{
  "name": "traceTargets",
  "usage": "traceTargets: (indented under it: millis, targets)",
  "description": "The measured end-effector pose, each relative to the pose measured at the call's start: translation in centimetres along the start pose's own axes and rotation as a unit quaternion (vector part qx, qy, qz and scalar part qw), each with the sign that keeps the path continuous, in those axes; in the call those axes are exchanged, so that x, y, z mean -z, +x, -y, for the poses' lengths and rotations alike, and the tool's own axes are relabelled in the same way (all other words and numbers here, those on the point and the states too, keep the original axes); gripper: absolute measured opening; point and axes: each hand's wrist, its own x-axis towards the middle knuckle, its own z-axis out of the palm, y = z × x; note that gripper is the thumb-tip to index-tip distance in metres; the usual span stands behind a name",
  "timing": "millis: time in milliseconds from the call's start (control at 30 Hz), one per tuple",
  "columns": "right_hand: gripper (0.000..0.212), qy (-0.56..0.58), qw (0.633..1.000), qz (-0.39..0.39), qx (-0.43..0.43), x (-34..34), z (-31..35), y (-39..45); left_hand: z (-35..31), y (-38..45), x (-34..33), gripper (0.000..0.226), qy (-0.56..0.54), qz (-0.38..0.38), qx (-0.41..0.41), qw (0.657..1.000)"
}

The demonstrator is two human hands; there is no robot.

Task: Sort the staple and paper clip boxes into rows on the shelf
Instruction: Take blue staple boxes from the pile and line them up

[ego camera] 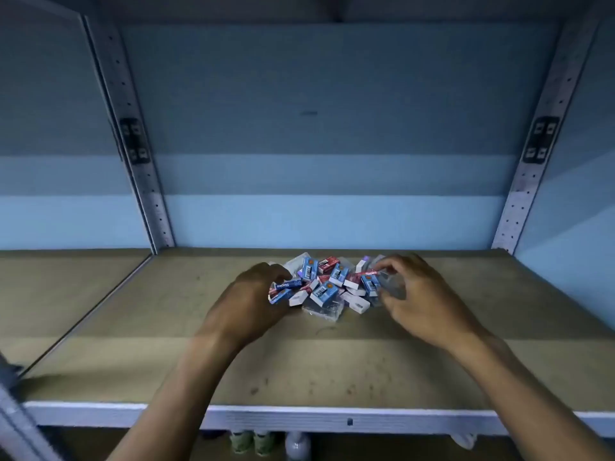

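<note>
A jumbled pile of small boxes (327, 284) lies on the wooden shelf board (332, 371), near its back middle. Several are blue staple boxes, several are red and white, and a few clear plastic boxes (324, 311) sit among them. My left hand (249, 301) rests against the pile's left side, fingers curled onto a blue box marked Staples (288, 286). On the pile's right side, my right hand (419, 294) has its fingers closed around a clear plastic box (387, 281). No rows stand on the board.
The shelf has a blue back wall, perforated metal uprights (146, 181) at left and right, and a white front edge (332, 417). A second board extends to the left. Bottles (298, 445) show on the level below.
</note>
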Motion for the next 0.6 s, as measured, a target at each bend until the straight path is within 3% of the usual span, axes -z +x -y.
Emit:
traceTargets:
  millis: [300, 467, 600]
  targets:
    - [0.054, -0.09, 0.988, 0.105, -0.065, -4.1, -1.2, 1.8, 3.1, 1.3, -2.5, 0.043, 0.001, 0.053, 0.039, 0.998]
    - [0.039, -0.138, 0.986, 0.058, -0.07, -4.8, -1.4, 2.2, 3.5, 1.7, -3.1, 0.033, 0.007, 0.039, 0.035, 0.999]
    - [0.03, -0.064, 0.995, -0.004, -0.08, -4.8, -2.0, 2.1, 3.1, 1.6, -3.0, 0.022, 0.014, -0.001, 0.038, 0.999]
